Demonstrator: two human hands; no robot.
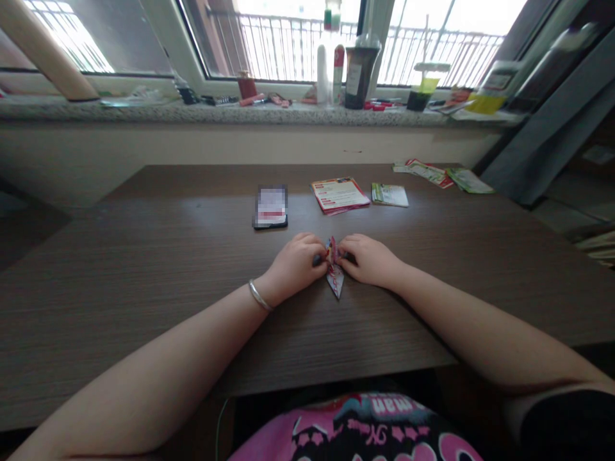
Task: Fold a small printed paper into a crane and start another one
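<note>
"Pink-and-black printed shirt (355, 429) closest to the head camera?"

"Yes, just below the near edge of the counter (120, 269)."

"And the grip?"

"Narrow on both sides: the left hand (300, 262), with a silver bracelet (260, 296) at its wrist, and the right hand (369, 259) pinch the folded paper (335, 282) between them."

"Where is that?"

"About midway between the counter's near and far edges, its pointed end toward the near one."

"Beyond it?"

"A phone (270, 208), a stack of printed sheets (339, 195) and a smaller stack (390, 195); more printed papers (427, 173) lie by the far right corner."
</note>
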